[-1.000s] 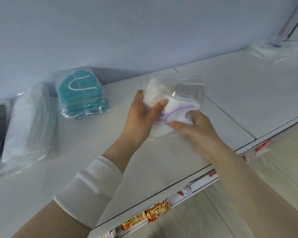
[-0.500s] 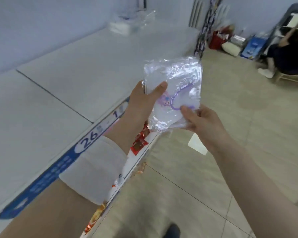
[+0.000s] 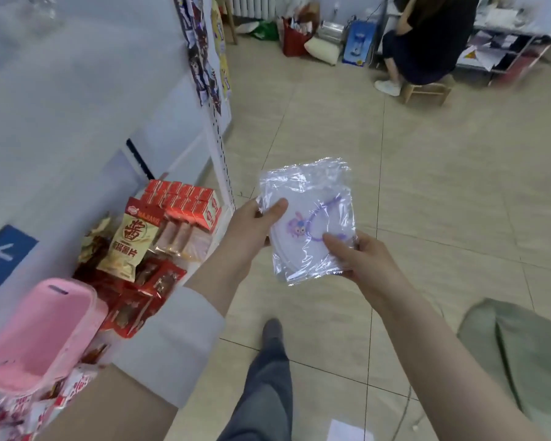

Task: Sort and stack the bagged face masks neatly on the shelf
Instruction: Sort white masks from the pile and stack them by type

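Observation:
A clear plastic bag with a white face mask [image 3: 309, 218] inside, printed with a purple cartoon figure and fitted with purple ear loops, is held out over the tiled floor. My left hand [image 3: 255, 227] grips its left edge, thumb on top. My right hand [image 3: 360, 259] pinches its lower right corner. The white shelf [image 3: 86, 100] is to my left, blurred. No other bagged masks are in view.
Snack packets and red boxes [image 3: 159, 230] fill a lower shelf at left, with a pink container [image 3: 39, 332] nearer me. A person sits on a wooden stool [image 3: 423, 90] at the far right by a cluttered desk. My leg and shoe [image 3: 271, 332] stand on beige tiles.
The view has swung right and away from the shelf top toward the shop floor. Both hands keep hold of the same bagged mask, now carried off the shelf over the floor.

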The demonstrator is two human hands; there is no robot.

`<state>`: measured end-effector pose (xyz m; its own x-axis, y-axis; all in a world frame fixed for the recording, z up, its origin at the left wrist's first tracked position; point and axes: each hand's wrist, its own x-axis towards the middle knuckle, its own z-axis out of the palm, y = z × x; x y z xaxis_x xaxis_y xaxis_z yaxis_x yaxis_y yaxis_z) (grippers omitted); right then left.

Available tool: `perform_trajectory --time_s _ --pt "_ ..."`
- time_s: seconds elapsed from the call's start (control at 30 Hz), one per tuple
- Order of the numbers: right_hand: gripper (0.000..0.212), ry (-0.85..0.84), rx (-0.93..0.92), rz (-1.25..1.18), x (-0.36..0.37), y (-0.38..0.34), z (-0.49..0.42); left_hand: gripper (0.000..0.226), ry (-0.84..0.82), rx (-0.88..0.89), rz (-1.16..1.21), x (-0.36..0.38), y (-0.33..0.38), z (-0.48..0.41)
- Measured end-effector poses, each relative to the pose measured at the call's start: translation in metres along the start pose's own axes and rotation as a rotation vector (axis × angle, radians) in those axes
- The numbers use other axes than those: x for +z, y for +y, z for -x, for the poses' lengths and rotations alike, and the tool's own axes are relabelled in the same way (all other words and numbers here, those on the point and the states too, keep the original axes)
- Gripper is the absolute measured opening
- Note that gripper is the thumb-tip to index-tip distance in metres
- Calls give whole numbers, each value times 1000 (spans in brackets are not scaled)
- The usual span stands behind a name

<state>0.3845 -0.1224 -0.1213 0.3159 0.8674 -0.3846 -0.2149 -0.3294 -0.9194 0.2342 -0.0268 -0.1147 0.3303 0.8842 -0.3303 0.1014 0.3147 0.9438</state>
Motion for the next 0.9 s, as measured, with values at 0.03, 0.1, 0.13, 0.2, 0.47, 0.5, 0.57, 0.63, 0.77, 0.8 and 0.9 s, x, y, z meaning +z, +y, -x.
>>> perform_trajectory --time_s 0.03,0.1,0.13,0.2,0.47,0.5,0.57,0.63,0.77,0.8,0.9 --pt "9 -1 2 2 -4 -7 -16 30 16 -12 8 5 5 -18" --pt "12 4 4 10 -8 -26 -51 22 34 -7 19 14 18 -55" --pt "10 9 6 12 -9 -36 -68 15 40 -2 25 17 25 -73" --pt "8 12 19 15 -10 -54 -103 9 56 -14 38 21 39 -106" --pt "16 -26 88 41 -21 -98 -211 8 128 -36 72 32 72 -200" --pt "17 -47 95 52 -20 -101 -223 6 154 -40 86 31 73 -209" --pt "18 -105 107 94 -17 -107 -248 4 211 -47 115 28 75 -222" --pt "18 -180 117 141 -10 -114 -272 4 297 -48 131 21 77 -232" --pt "21 -390 86 248 16 -134 -309 8 553 -30 168 4 84 -235" --pt "22 -442 79 274 24 -140 -315 10 618 -20 188 -1 87 -232" --pt "23 -602 56 333 55 -157 -323 13 785 -16 220 -16 96 -214"
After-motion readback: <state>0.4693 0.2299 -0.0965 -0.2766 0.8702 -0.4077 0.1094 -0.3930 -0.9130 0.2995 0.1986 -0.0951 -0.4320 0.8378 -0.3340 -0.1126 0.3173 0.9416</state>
